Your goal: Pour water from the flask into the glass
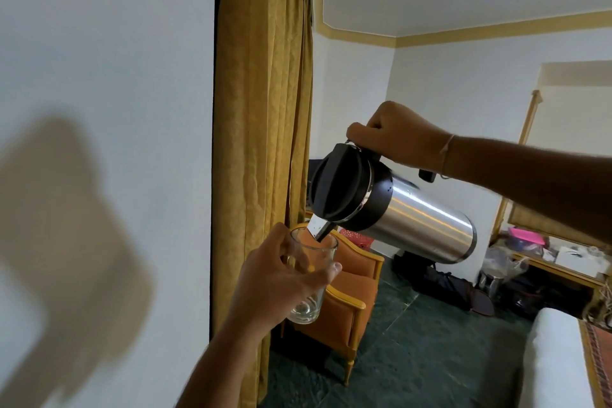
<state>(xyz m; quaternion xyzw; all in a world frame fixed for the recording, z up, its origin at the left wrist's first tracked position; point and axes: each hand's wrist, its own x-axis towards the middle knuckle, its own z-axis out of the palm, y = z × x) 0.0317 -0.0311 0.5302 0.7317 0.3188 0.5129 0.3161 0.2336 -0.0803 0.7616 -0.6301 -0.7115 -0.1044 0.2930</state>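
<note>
Above the glass (309,275), the steel flask (394,205) tips steeply, spout inside the rim. Right hand (400,139) reaches in from the right, fist closed round the flask's handle. Left hand (281,278) rises from below, fingers wrapped round the glass, held in mid-air before an orange armchair (351,301).

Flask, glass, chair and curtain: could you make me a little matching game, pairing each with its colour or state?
Things:
1. flask
2. glass
3. chair
4. curtain

States:
A. hanging, mustard yellow
B. clear, held in the left hand
C. orange cushions, yellow frame, on the floor
D. steel with a black lid, tipped spout-down by the right hand

Pairs: 1-D, 2-B, 3-C, 4-A
</note>
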